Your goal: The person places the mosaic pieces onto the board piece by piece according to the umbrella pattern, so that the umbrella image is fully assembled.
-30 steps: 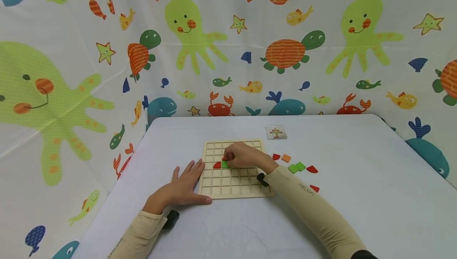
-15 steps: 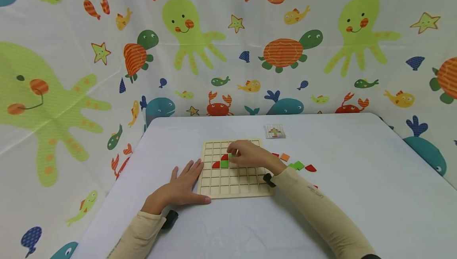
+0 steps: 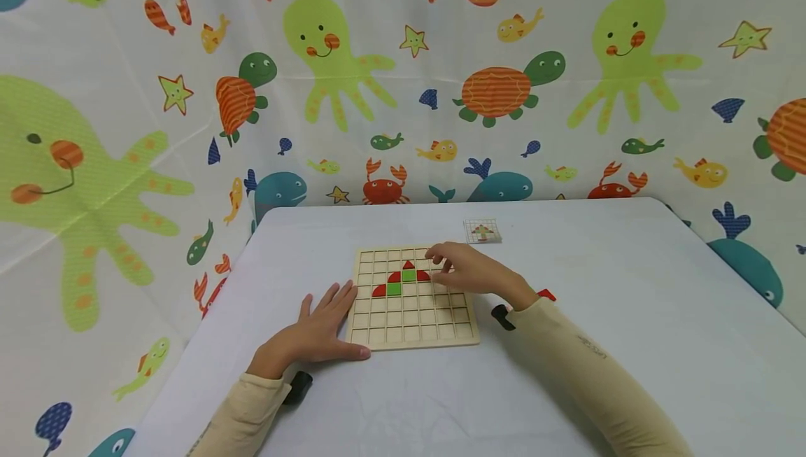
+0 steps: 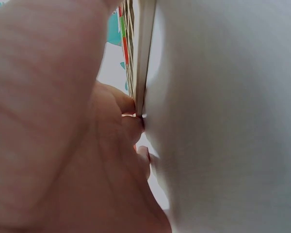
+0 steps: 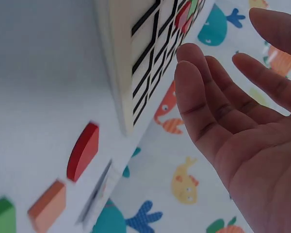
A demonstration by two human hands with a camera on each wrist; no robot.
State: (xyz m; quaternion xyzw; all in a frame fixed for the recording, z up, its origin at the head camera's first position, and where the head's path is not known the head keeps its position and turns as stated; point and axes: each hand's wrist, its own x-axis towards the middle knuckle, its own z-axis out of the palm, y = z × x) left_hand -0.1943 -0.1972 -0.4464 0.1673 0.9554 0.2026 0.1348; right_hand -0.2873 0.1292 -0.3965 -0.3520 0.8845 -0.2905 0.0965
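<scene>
A wooden grid board [image 3: 409,317] lies on the table with red and green pieces in its cells. Two green squares [image 3: 409,276] sit with red quarter-round pieces [image 3: 379,290] beside them, and a red triangle [image 3: 408,264] is above the upper square. Spread along the board's left edge, the left hand [image 3: 315,334] touches it with fingertips and thumb. The right hand [image 3: 475,271] is over the board's right side; in the right wrist view its fingers [image 5: 191,92] are loosely bent, with nothing between them.
Right of the board, the right wrist view shows a red piece [image 5: 83,151], an orange piece [image 5: 47,206] and a green piece [image 5: 2,217]. A small pattern card [image 3: 483,231] lies behind the board. A patterned cloth hangs behind the table.
The right hand has moved rightward from the middle of the board, its fingers now loosened. More pieces now show on the board, including the upper green square. The left hand has stayed put.
</scene>
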